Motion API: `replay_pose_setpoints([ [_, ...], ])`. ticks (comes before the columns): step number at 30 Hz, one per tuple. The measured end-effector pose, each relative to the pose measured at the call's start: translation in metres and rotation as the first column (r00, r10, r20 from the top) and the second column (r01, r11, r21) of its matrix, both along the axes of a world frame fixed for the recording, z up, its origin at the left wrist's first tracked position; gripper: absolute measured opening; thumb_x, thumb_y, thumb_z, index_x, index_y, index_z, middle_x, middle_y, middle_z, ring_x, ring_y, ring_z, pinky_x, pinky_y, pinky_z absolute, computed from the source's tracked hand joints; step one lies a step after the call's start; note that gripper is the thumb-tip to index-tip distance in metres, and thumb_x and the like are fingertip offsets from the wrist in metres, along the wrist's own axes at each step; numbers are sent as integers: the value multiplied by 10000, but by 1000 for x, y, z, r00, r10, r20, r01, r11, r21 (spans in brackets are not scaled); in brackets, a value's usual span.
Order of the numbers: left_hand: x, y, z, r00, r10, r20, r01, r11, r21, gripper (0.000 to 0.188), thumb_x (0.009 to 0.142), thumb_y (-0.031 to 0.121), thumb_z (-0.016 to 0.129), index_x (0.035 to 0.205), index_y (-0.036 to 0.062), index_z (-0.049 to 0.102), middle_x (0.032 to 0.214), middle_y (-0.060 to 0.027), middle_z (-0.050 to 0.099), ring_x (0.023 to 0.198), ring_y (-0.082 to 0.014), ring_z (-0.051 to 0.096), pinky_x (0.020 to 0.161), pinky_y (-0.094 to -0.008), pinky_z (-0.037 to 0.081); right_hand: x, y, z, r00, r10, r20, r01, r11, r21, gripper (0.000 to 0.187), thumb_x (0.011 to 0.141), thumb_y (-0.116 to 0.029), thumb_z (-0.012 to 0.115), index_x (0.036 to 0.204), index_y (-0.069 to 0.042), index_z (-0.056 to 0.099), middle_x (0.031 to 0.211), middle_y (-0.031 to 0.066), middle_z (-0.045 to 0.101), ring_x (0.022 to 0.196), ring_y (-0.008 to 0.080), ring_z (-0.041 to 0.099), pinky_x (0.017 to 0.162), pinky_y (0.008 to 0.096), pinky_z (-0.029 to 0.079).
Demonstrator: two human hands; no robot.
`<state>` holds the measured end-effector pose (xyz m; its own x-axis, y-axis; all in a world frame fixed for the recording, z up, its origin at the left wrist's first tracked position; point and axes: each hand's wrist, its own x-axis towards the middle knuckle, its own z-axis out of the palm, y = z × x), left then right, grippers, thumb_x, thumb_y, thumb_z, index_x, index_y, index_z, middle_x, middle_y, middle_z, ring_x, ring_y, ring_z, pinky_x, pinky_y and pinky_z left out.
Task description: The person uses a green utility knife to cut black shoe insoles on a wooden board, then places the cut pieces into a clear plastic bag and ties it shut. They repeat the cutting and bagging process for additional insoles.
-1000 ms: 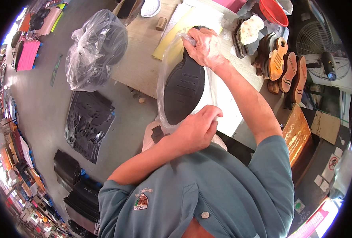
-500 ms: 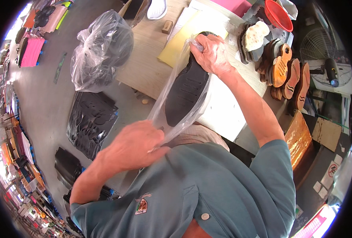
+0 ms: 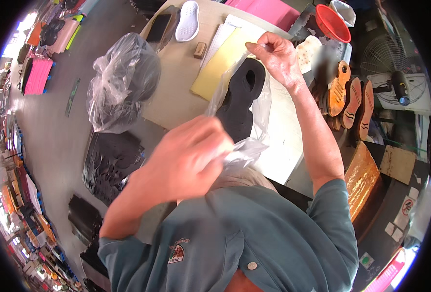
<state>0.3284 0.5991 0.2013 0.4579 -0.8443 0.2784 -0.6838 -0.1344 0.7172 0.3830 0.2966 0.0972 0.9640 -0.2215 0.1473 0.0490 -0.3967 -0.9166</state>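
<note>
A clear plastic bag (image 3: 260,114) holds a black shoe sole (image 3: 239,102) and is stretched between both hands over the workbench. My right hand (image 3: 278,56) pinches the bag's far end, above a yellow sheet (image 3: 220,63). My left hand (image 3: 186,160) is closed around the bag's near end, close to my chest, and looks blurred. The sole hangs lengthwise inside the bag, heel end toward my right hand.
A bulging clear bag of black soles (image 3: 123,87) sits at the bench's left edge. A white sole (image 3: 187,20), a small wooden block (image 3: 200,49), pink sheets (image 3: 273,10), a red basket (image 3: 333,23) and orange soles (image 3: 351,97) lie farther off. Black mats (image 3: 111,163) cover the floor; a fan (image 3: 395,78) stands right.
My left hand has gathered the bag's near end and pulled it toward my chest. My right hand has shifted a little toward the far end of the bench, still holding the bag.
</note>
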Motion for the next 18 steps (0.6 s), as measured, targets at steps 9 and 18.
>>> replay_pose_setpoints([
  [9, 74, -136, -126, 987, 99, 125, -99, 995, -7, 562, 814, 167, 751, 1337, 4, 621, 1461, -233, 547, 1354, -425, 522, 1145, -505, 436, 28, 6, 3, 999, -34, -7, 35, 967, 254, 323, 945, -157, 820, 722, -124, 588, 649, -101, 513, 561, 6, 414, 501, 224, 326],
  [18, 67, -162, -129, 979, 27, 201, -105, 915, 390, 909, 831, 583, 798, 1508, 39, 528, 1435, -215, 579, 1467, -533, 376, 1236, -578, 325, 51, -9, 21, 962, -257, -92, 273, 901, 336, 202, 877, -123, 850, 959, -117, 666, 743, -41, 637, 547, 11, 443, 473, 204, 297],
])
